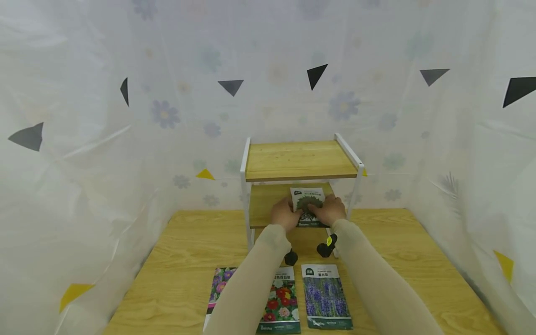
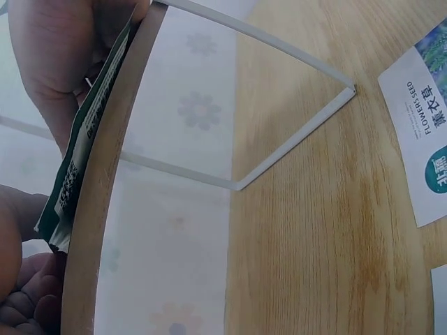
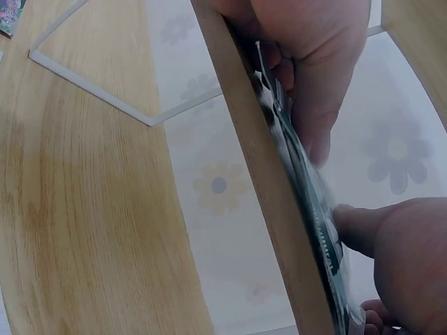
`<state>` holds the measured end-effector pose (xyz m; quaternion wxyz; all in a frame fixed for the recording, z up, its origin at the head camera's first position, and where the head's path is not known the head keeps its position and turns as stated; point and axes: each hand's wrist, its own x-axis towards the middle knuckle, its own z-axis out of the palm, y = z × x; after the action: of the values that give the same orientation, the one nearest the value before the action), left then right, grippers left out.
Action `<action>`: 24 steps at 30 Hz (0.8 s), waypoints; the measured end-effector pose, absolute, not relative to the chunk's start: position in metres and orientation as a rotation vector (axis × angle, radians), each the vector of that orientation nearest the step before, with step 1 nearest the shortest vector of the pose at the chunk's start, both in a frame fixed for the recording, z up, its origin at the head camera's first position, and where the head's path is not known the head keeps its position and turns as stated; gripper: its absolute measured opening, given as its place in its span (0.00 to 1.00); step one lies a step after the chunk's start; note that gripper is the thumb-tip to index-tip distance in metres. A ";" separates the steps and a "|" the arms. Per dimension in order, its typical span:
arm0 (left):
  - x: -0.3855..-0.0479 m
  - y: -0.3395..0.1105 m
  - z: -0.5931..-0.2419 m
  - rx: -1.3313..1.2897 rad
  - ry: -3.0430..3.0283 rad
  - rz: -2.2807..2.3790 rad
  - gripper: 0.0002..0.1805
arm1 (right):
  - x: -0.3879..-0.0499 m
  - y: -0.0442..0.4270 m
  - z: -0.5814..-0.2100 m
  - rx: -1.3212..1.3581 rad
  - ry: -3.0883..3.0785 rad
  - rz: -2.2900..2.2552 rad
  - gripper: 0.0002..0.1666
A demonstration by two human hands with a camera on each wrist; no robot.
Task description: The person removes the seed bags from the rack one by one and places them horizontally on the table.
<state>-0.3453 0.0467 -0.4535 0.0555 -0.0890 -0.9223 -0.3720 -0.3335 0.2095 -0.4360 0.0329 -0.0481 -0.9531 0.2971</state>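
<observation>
A seed packet point(image 1: 308, 194) with a large dark flower head on its front lies on the middle board point(image 1: 261, 204) of a small shelf. My left hand point(image 1: 284, 215) grips its left side and my right hand point(image 1: 330, 211) grips its right side, both thumbs on the front. Seen edge-on in the left wrist view, the packet point(image 2: 78, 157) lies along the wooden board edge point(image 2: 98, 181). In the right wrist view the packet's edge point(image 3: 307, 188) looks layered; I cannot tell whether there is more than one packet there.
The shelf has a top board point(image 1: 299, 158) above my hands and white side frames point(image 1: 244, 186). On the table point(image 1: 188, 246), in front, lie a lavender packet point(image 1: 326, 298), a red-flower packet point(image 1: 280, 302) and a purple-flower packet point(image 1: 219, 281), the last two partly behind my left sleeve.
</observation>
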 end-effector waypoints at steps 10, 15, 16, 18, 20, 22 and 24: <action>-0.344 0.044 -0.456 -0.263 -2.738 -1.173 0.15 | -0.335 0.211 -0.439 -0.136 -2.908 0.937 0.36; -0.345 0.044 -0.459 -0.251 -2.722 -1.193 0.15 | -0.335 0.211 -0.444 -0.117 -2.839 0.988 0.35; -0.345 0.044 -0.460 -0.249 -2.717 -1.201 0.16 | -0.335 0.211 -0.445 -0.110 -2.822 1.007 0.34; -0.344 0.045 -0.461 -0.247 -2.706 -1.217 0.17 | -0.334 0.212 -0.446 -0.100 -2.796 1.038 0.33; -0.344 0.045 -0.462 -0.248 -2.695 -1.222 0.17 | -0.333 0.212 -0.446 -0.098 -2.776 1.075 0.32; -0.344 0.045 -0.462 -0.254 -2.672 -1.231 0.17 | -0.332 0.212 -0.446 -0.098 -2.760 1.096 0.32; -0.343 0.044 -0.461 -0.251 -2.659 -1.246 0.18 | -0.331 0.212 -0.444 -0.100 -2.744 1.119 0.32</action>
<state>-0.3430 0.0444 -0.4614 0.0973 -0.0848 -0.8979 -0.4208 -0.3309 0.2119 -0.4445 0.0882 -0.0337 -0.9219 0.3759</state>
